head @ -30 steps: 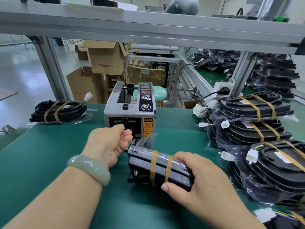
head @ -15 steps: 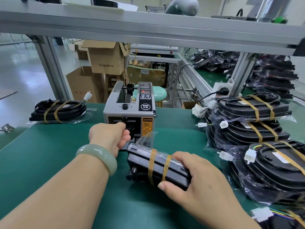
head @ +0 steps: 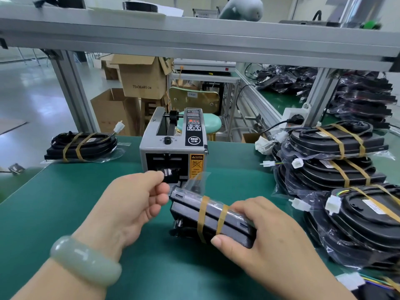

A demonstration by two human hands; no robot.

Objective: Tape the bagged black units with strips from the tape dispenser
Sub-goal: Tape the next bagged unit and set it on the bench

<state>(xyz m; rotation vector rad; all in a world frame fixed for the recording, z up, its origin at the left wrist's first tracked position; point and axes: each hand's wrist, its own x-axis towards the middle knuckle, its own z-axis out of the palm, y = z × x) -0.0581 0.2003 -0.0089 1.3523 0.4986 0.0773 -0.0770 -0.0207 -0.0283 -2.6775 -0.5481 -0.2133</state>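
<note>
The right hand [head: 270,239] grips the bagged black unit [head: 188,211], on edge on the green mat [head: 54,202] just before the tape dispenser [head: 173,148]. The left hand [head: 129,202] curls at its slot — pinching a strip or not, I cannot tell. Bare mat lies left — stacked units [head: 346,169] crowd the right edge.

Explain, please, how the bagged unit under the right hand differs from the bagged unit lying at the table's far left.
The held unit stands on edge in the grip of the right hand; the far-left unit lies flat, untouched. The held unit sits just before the tape dispenser; the far-left unit lies by the back edge of the table. Both are black, clear-bagged and bound by two tan tape strips.
</note>
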